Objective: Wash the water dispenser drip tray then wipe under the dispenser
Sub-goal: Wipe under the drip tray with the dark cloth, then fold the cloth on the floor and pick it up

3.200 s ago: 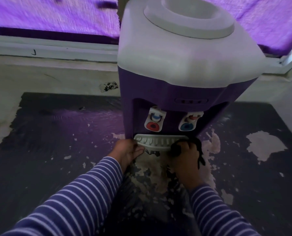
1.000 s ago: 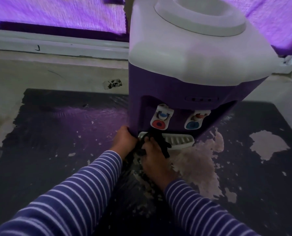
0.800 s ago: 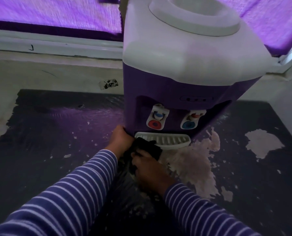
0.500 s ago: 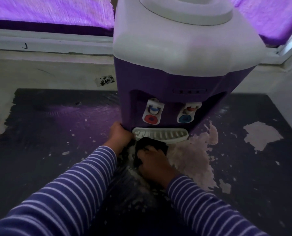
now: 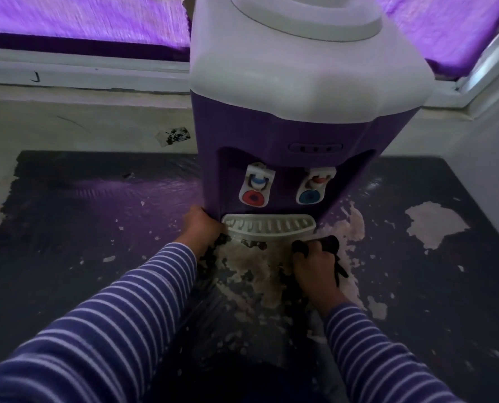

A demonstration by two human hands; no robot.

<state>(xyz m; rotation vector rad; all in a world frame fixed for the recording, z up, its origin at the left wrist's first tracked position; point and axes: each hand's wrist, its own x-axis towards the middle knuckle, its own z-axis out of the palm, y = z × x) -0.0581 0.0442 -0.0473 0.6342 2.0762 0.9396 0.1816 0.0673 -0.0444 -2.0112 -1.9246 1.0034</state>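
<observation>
The white slotted drip tray [image 5: 268, 226] sits in its place at the foot of the purple and white water dispenser [image 5: 294, 112], just under the red tap [image 5: 253, 197] and the blue tap [image 5: 309, 196], and the dispenser stands on a dark, badly peeled surface [image 5: 82, 228] below a window ledge [image 5: 82, 71]. The left hand [image 5: 201, 229] presses against the dispenser's near left corner, touching the tray's left end, though whether its fingers grip anything I cannot tell. The right hand [image 5: 315, 264] is clenched around a dark cloth [image 5: 328, 245] on the surface just near the tray's right end, both arms in striped sleeves [image 5: 126, 315]
</observation>
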